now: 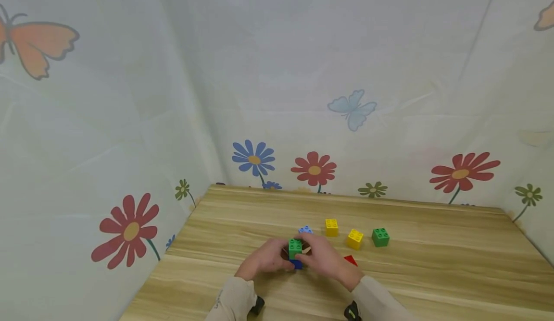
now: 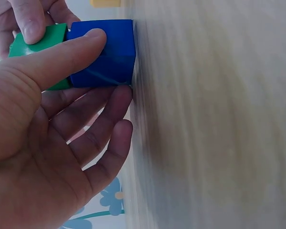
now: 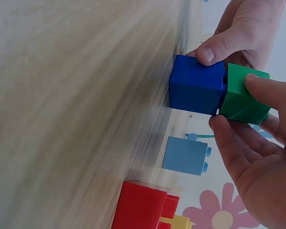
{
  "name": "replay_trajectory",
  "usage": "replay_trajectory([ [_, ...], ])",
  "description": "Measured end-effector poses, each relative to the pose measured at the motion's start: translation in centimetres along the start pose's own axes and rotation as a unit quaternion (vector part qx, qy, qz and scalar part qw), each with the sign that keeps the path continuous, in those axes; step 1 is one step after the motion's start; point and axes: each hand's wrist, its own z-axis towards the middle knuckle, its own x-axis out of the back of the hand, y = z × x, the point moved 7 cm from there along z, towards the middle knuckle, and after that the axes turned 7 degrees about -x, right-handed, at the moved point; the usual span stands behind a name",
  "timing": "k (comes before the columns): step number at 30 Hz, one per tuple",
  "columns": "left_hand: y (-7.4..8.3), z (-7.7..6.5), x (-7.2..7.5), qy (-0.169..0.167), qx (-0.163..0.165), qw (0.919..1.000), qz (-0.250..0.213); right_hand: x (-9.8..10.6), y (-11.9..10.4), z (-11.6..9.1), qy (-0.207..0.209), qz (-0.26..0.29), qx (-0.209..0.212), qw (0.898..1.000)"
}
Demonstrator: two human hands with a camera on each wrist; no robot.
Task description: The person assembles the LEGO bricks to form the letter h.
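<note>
A dark blue toy building block [image 3: 195,86] stands on the wooden table, and a green block [image 1: 295,249] sits over its studs. Between the two, the right wrist view shows a narrow gap, with the green one slightly tilted. My left hand [image 1: 271,257] pinches the blue block, thumb on one side and fingers on the other. From the right, my right hand [image 1: 323,257] holds the green block between thumb and fingers. One right fingertip reaches down near the seam.
Just behind the hands is a light blue block [image 3: 185,155]. Two yellow blocks, one left [image 1: 331,228] and one right [image 1: 355,239], stand further back, with another green block [image 1: 381,237] beside them. A red block [image 3: 138,205] is partly hidden by the right arm. Flowered fabric [image 1: 277,95] borders the table.
</note>
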Motion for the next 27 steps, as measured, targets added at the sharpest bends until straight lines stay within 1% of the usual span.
replay_trajectory([
  [6,0.0,-0.03,-0.01,0.0,0.0,1.0,0.002,0.11,0.18,0.15,-0.012,0.005,-0.011,1.0],
  [9,0.02,-0.08,0.01,-0.001,0.005,1.0,0.008,0.19,0.06,0.24,-0.02,0.0,-0.007,1.0],
  [15,0.2,-0.06,0.06,-0.003,0.004,1.0,0.008,0.44,-0.44,0.35,-0.035,-0.015,0.019,0.999],
  [19,0.14,-0.02,0.04,-0.005,0.007,0.9999,0.005,0.5,-0.63,0.31,-0.044,-0.016,0.035,0.998],
  [27,0.24,-0.05,0.13,-0.005,0.003,0.9998,0.017,0.54,-0.25,0.25,-0.046,-0.011,0.035,0.998],
])
